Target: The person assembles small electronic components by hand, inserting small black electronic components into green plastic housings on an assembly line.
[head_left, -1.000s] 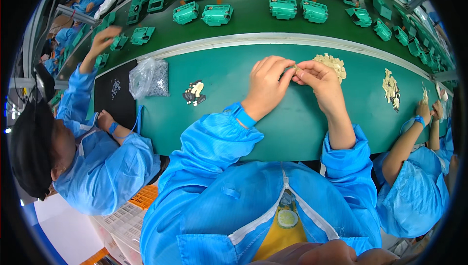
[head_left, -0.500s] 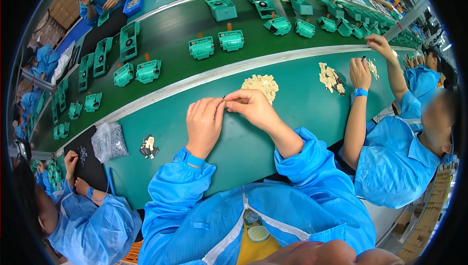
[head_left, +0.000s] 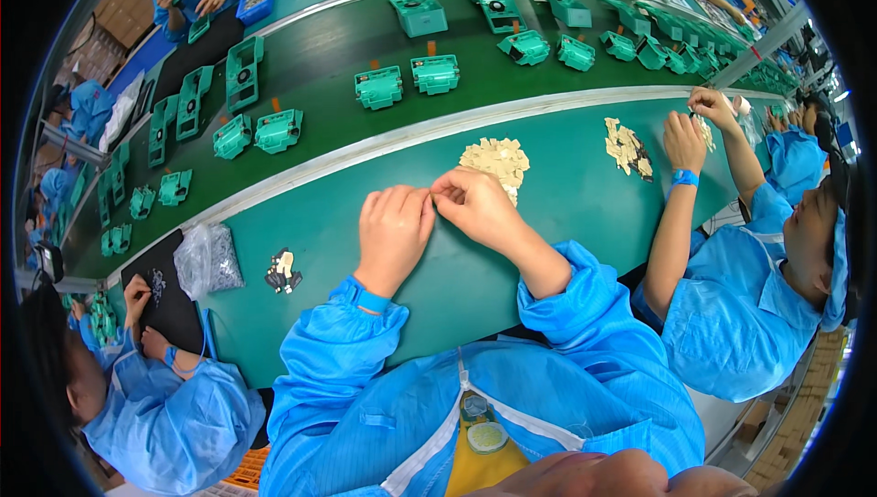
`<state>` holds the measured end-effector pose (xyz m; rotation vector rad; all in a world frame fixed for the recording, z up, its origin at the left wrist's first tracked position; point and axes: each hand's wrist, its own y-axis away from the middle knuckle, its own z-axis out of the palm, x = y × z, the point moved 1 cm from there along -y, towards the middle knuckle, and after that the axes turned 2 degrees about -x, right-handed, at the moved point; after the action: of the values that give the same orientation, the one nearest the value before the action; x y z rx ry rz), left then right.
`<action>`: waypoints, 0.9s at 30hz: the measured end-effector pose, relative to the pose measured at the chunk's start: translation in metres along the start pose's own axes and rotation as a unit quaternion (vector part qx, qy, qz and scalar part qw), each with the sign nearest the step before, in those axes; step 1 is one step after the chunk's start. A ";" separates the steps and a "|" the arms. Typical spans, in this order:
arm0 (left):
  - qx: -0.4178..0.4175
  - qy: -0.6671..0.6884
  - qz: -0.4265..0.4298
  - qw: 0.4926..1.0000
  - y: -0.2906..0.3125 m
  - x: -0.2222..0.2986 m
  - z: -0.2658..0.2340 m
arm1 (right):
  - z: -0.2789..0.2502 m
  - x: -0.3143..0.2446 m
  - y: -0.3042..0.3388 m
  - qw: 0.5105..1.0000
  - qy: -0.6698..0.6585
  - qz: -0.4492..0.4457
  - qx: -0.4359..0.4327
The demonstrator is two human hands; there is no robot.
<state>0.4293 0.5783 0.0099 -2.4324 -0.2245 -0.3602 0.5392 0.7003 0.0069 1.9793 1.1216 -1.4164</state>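
My left hand (head_left: 393,230) and my right hand (head_left: 480,209) meet fingertip to fingertip above the green work table (head_left: 438,301). Both are closed in a pinch. Whatever sits between the fingertips is too small and too covered to name. Just beyond my right hand lies a heap of small cream-coloured flat pieces (head_left: 496,157), partly hidden by that hand. To the left of my left hand is a little pile of black and cream pieces (head_left: 284,271).
A clear plastic bag of small parts (head_left: 208,261) lies at the left. Beyond a pale rail (head_left: 356,147), a dark green belt carries several green plastic housings (head_left: 378,89). Co-workers sit close on both sides; another pile of cream and black pieces (head_left: 625,148) lies near the right one.
My fingertips have shifted slightly, and the small dark piece that showed between them is now hidden. The right co-worker's raised hand has come down to meet the other hand.
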 end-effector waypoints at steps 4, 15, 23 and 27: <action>-0.008 0.003 -0.008 1.000 -0.003 0.005 -0.001 | -0.004 -0.001 0.001 1.000 0.001 0.005 -0.011; -0.009 0.017 -0.020 1.000 -0.006 0.011 0.004 | -0.011 0.005 0.000 1.000 0.021 -0.001 -0.022; -0.010 0.024 -0.031 0.999 -0.008 0.012 0.007 | -0.017 0.002 0.000 0.999 0.019 0.011 -0.023; -0.009 0.041 -0.032 0.999 -0.011 0.015 0.008 | -0.020 0.006 0.001 1.000 0.005 0.013 -0.016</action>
<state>0.4425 0.5934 0.0152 -2.4269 -0.2647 -0.4928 0.5518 0.7175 0.0085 1.9736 1.1122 -1.3674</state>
